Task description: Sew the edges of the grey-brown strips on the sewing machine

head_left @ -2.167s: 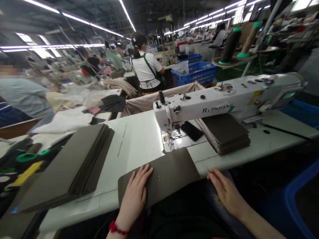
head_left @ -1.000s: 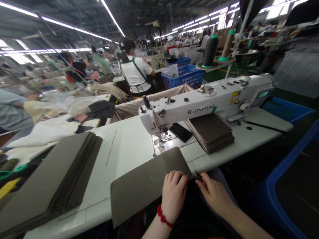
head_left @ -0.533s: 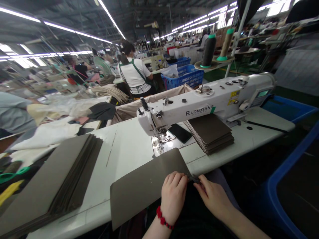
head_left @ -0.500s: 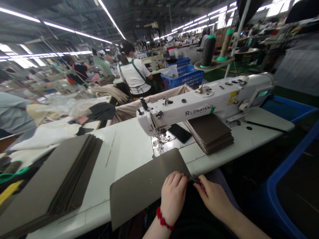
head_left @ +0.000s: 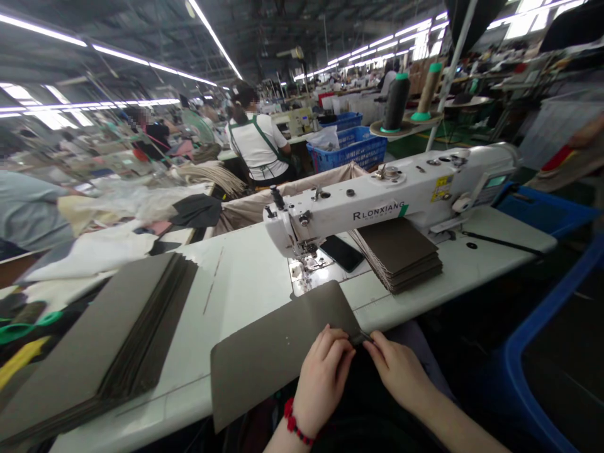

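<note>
A flat grey-brown fabric panel [head_left: 278, 346] lies across the front edge of the sewing table, its near side overhanging. My left hand [head_left: 325, 365], with a red and black bracelet on the wrist, has its fingers closed on the panel's near right edge. Just right of it, my right hand [head_left: 394, 365] is closed in a pinch at the panel's corner. Between its thumb and finger is a small dark piece, too small to name. Behind the panel stands a white sewing machine [head_left: 377, 201], its needle area just past the panel's far edge.
A stack of small brown panels [head_left: 396, 251] and a black phone [head_left: 342, 251] lie beneath the machine arm. A tall pile of larger panels [head_left: 94, 340] is at left. Blue bins [head_left: 514, 352] stand at right. Thread cones [head_left: 395, 104] rise behind; a co-worker [head_left: 259, 141] sits ahead.
My left hand has shifted slightly down, its wrist lower and further left. My right hand stays at the corner. Part of another person has appeared at the right edge.
</note>
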A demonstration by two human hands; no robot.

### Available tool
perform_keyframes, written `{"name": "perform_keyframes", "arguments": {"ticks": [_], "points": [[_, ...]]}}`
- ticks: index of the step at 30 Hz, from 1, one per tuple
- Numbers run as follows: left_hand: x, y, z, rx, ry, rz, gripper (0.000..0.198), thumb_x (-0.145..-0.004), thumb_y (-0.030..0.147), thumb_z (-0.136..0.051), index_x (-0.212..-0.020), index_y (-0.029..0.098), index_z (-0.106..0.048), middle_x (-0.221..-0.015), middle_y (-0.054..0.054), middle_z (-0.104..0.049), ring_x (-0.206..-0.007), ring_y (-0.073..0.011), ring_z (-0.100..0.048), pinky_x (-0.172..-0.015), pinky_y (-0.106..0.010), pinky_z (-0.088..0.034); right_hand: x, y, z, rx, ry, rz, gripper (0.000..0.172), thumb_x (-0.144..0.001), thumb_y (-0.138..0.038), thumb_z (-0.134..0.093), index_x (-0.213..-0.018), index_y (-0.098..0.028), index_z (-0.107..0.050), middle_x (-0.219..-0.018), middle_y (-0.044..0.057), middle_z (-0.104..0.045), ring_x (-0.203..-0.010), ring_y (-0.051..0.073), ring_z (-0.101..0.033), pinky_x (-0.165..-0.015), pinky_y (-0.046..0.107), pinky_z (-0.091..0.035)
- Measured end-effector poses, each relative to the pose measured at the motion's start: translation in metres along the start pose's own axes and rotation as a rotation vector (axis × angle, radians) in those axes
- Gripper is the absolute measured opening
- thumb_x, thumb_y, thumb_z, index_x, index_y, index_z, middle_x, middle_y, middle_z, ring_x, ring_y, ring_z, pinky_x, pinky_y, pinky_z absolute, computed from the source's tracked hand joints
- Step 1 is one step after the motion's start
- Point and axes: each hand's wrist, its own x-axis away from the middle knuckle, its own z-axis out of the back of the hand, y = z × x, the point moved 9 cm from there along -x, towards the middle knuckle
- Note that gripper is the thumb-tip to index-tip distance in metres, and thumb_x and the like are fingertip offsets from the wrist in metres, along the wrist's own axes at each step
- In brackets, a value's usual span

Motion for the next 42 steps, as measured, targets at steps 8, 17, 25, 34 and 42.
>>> {"name": "perform_keyframes", "arguments": {"ticks": [8, 17, 25, 34, 42], "points": [[0.107, -0.104, 0.084, -0.406, -0.18, 0.053, 0.059, -0.086, 0.035, -0.06, -0.142, 0.031, -0.041, -0.149, -0.005, -0.04, -0.138, -0.0325, -0.034, -0.111, -0.057, -0.029, -0.013, -0.012, 0.037, -0.096, 0.14, 0.102, 0.026, -0.092, -0.041, -0.052, -0.111, -0.023, -0.053, -0.096, 0.004, -0.067, -0.08, 0.02, -0.066, -0.069, 0.029, -0.048], [0.166, -0.163, 0.178, -0.026, 0.08, 0.499, 0.024, -0.088, 0.04, -0.057, -0.106, 0.033, -0.071, -0.111, 0.002, -0.071, -0.109, -0.0258, -0.064, -0.096, -0.037, -0.051, -0.038, -0.072, 0.04, -0.254, -0.131, 0.375, 0.044, -0.083, -0.04, -0.065, -0.127, -0.034, -0.059, -0.137, 0.002, -0.055, -0.113, 0.024, -0.059, -0.097, 0.037, -0.046], [0.155, -0.144, 0.197, 0.513, 0.396, 0.923, 0.044, -0.072, 0.051, -0.074, -0.099, 0.017, -0.068, -0.085, -0.005, -0.074, -0.073, -0.0236, -0.069, -0.059, -0.025, -0.056, -0.06, -0.063, 0.079, -0.624, 0.026, 0.143, 0.029, -0.086, -0.046, -0.058, -0.092, -0.019, -0.068, -0.087, 0.003, -0.068, -0.083, 0.019, -0.063, -0.075, 0.025, -0.051], [0.152, -0.13, 0.179, 0.891, 0.386, 1.048, 0.037, -0.078, 0.039, -0.074, -0.103, 0.015, -0.062, -0.078, -0.006, -0.072, -0.064, -0.02, -0.068, -0.055, -0.028, -0.056, -0.072, -0.053, 0.081, -0.701, -0.056, 0.058, 0.034, -0.083, -0.051, -0.061, -0.091, -0.018, -0.066, -0.085, 0.004, -0.067, -0.077, 0.019, -0.062, -0.068, 0.024, -0.051], [0.14, -0.134, 0.235, 0.616, 0.459, 0.957, 0.04, -0.082, 0.045, -0.068, -0.107, 0.013, -0.064, -0.088, -0.008, -0.072, -0.066, -0.0201, -0.068, -0.057, -0.028, -0.055, -0.082, -0.06, 0.067, -0.593, -0.067, 0.083, 0.038, -0.087, -0.053, -0.054, -0.094, -0.02, -0.07, -0.089, 0.005, -0.071, -0.091, 0.024, -0.065, -0.084, 0.031, -0.051]]}}
